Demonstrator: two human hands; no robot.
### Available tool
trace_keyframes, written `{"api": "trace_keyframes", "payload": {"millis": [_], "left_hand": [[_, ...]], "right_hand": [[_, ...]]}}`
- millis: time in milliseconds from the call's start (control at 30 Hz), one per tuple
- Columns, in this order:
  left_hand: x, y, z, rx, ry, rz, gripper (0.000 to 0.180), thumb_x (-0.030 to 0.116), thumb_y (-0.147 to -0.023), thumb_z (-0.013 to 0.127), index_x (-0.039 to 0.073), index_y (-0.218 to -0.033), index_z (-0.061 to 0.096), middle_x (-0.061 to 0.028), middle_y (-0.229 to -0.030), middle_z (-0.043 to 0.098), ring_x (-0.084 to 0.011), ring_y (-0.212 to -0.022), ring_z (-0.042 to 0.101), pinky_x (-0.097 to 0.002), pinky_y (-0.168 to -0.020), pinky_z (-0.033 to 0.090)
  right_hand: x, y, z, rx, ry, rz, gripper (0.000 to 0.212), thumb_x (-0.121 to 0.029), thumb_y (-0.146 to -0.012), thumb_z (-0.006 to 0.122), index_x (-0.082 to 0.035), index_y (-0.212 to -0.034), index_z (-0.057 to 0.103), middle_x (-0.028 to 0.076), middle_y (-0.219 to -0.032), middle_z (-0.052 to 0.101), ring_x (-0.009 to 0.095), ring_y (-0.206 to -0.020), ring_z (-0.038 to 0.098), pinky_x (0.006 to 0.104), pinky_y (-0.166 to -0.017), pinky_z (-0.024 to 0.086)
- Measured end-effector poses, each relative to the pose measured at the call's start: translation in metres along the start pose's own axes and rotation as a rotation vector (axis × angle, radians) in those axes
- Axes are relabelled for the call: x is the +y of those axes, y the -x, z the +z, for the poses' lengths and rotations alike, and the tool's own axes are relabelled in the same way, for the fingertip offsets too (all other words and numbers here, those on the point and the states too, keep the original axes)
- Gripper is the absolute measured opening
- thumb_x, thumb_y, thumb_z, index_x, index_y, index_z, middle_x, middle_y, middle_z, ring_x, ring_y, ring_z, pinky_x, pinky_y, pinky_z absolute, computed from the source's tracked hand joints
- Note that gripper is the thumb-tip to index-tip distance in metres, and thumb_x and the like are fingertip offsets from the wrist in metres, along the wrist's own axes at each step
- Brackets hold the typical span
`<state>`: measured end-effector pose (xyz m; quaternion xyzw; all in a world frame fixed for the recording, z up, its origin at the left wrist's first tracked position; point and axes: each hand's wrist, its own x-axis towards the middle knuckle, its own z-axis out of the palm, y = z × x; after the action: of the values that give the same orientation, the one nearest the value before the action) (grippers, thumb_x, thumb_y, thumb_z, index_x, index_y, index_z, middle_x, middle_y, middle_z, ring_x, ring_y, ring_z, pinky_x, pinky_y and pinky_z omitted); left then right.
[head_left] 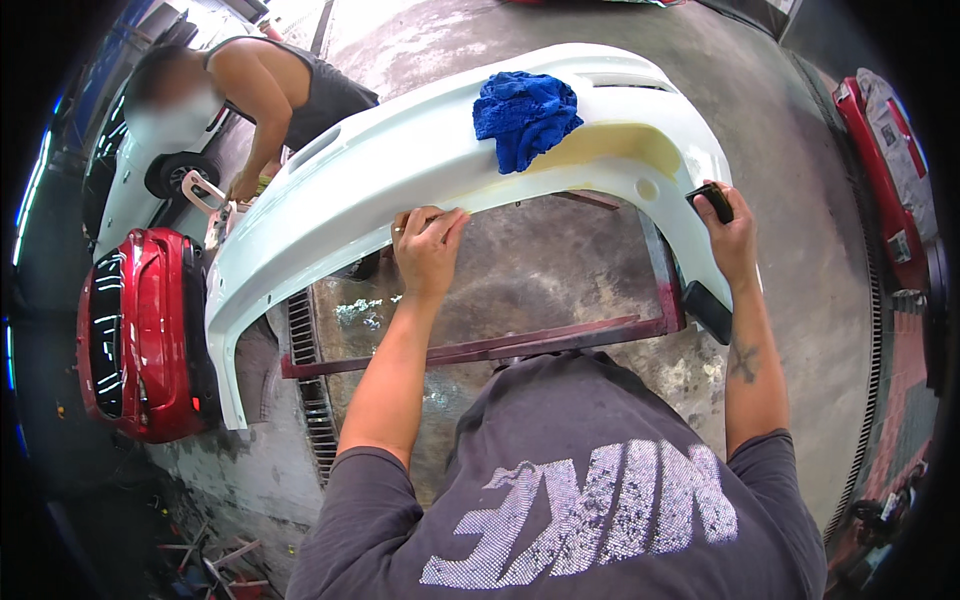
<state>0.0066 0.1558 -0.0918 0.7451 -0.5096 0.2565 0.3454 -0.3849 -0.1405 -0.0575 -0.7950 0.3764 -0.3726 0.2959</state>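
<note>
A white car bumper (pixel 390 165) arches across in front of me, with a yellowish filler-coloured patch (pixel 615 145) on its right part. At the bumper's inner lower edge, left of the middle, my left hand (pixel 428 245) is closed, thumb and fingers pinching the rim. My right hand (pixel 733 232) grips a small black block (pixel 710 203) against the right end of the bumper. A crumpled blue cloth (pixel 525 115) lies on top of the bumper. Beside my right forearm, a larger dark block (pixel 708 313) rests at the bumper's lower right end.
Under the bumper is a dark red metal frame (pixel 480 352). At the far left a co-worker (pixel 290 90) bends beside the bumper's far side, near a pale plastic chair (pixel 203 190). A red car (pixel 150 335) and a white car (pixel 150 180) stand left. A red body part (pixel 885 180) is at right.
</note>
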Motion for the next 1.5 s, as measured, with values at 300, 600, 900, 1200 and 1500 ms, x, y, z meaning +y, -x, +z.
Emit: {"api": "trace_keyframes", "payload": {"millis": [300,600,900,1200,1500], "left_hand": [[-0.006,-0.008,-0.005,-0.068,0.015,-0.075,0.025,0.034,-0.080,0.101,0.016,-0.093,0.091,0.0000,-0.100,0.075,-0.0263,-0.104,0.069,-0.0432,-0.096,0.053],[-0.105,0.057,-0.066,0.030,-0.237,-0.139,0.040,0.034,-0.090,0.097,0.016,-0.125,0.087,-0.0065,-0.124,0.078,-0.0324,-0.125,0.070,-0.0512,-0.113,0.049],[-0.117,0.070,-0.047,0.123,-0.196,-0.260,0.044,0.025,-0.078,0.104,0.022,-0.119,0.089,-0.0028,-0.122,0.079,-0.0303,-0.126,0.072,-0.0512,-0.115,0.048],[-0.119,0.068,-0.045,0.122,-0.162,-0.288,0.044,0.023,-0.072,0.107,0.023,-0.114,0.091,0.0000,-0.119,0.080,-0.0276,-0.120,0.074,-0.0481,-0.112,0.049],[-0.112,0.067,-0.038,0.158,-0.152,-0.303,0.046,0.016,-0.072,0.106,0.019,-0.116,0.091,-0.0039,-0.119,0.082,-0.0288,-0.119,0.075,-0.0480,-0.110,0.050]], "right_hand": [[-0.135,-0.006,0.166,-0.471,0.088,-0.384,0.034,-0.039,-0.101,0.084,-0.008,-0.112,0.074,0.016,-0.111,0.080,0.039,-0.106,0.075,0.0504,-0.090,0.058],[-0.137,-0.026,0.220,-0.379,0.241,-0.638,0.030,-0.036,-0.098,0.085,-0.011,-0.105,0.071,0.010,-0.098,0.075,0.033,-0.096,0.074,0.0479,-0.082,0.060],[-0.155,-0.008,0.247,-0.263,0.257,-0.739,0.027,-0.032,-0.092,0.091,-0.013,-0.097,0.072,0.007,-0.094,0.073,0.030,-0.080,0.075,0.0446,-0.069,0.060],[-0.189,-0.003,0.284,-0.240,0.215,-0.844,0.028,-0.026,-0.087,0.091,-0.012,-0.096,0.070,0.006,-0.090,0.068,0.029,-0.081,0.074,0.0449,-0.068,0.060],[-0.181,-0.001,0.277,-0.273,0.227,-0.779,0.031,-0.029,-0.086,0.093,-0.013,-0.098,0.070,0.006,-0.091,0.068,0.029,-0.080,0.074,0.0448,-0.067,0.061]]}}
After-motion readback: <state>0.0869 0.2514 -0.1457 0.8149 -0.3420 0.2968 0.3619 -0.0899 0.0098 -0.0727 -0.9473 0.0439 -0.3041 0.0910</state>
